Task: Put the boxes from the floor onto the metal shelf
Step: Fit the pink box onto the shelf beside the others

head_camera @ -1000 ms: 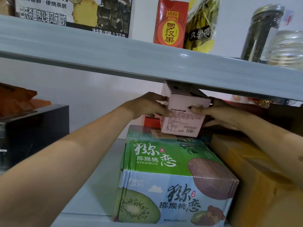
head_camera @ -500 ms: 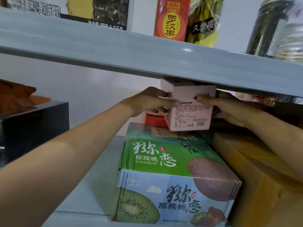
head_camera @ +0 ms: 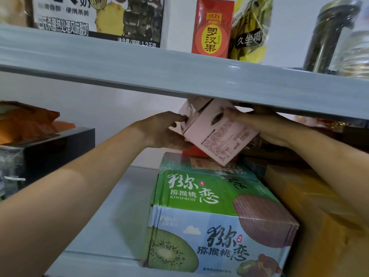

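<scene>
A small pink box (head_camera: 221, 136) hangs tilted above the green kiwifruit box (head_camera: 209, 206), just under the upper board of the grey metal shelf (head_camera: 139, 68). My left hand (head_camera: 163, 130) grips its left side, fingers curled round the edge. My right hand (head_camera: 265, 126) holds its right side, thumb on the top. The pink box's top corner is hidden behind the upper shelf board. The kiwifruit box stands on the lower shelf board (head_camera: 127, 196).
A brown cardboard box (head_camera: 319, 226) stands right of the kiwifruit box. A black box (head_camera: 50, 148) with orange packets (head_camera: 24, 120) sits at the left. A red box (head_camera: 212, 27), a yellow packet and jars (head_camera: 329, 35) stand on the upper board.
The pink box has been lifted slightly and turned clockwise, from upright to tilted, with both hands still holding it. The view has shifted a little.
</scene>
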